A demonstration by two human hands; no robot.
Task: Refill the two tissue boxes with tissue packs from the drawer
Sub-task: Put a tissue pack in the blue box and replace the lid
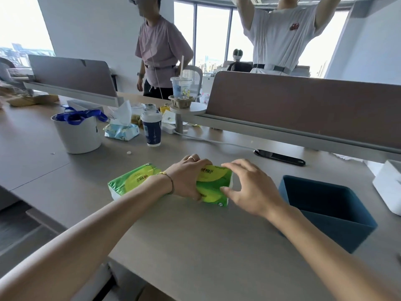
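Observation:
Two green tissue packs lie side by side on the desk. My left hand [186, 179] grips the right-hand pack [213, 185] from its left side, fingers curled over its top. My right hand [249, 187] touches that same pack's right end with fingers spread and thumb at its lower edge. The other green pack [130, 180] rests flat to the left, partly behind my left wrist. An open dark blue tissue box [351, 222], with nothing visible inside, stands on the desk to the right. Part of a white box [388, 185] shows at the right edge.
A white bucket [78, 135] with blue ribbon, an opened blue tissue pack [121, 130], a dark paper cup [153, 131] and a black phone [280, 158] on a cable sit further back. Desk dividers run behind. Two people stand beyond the desk.

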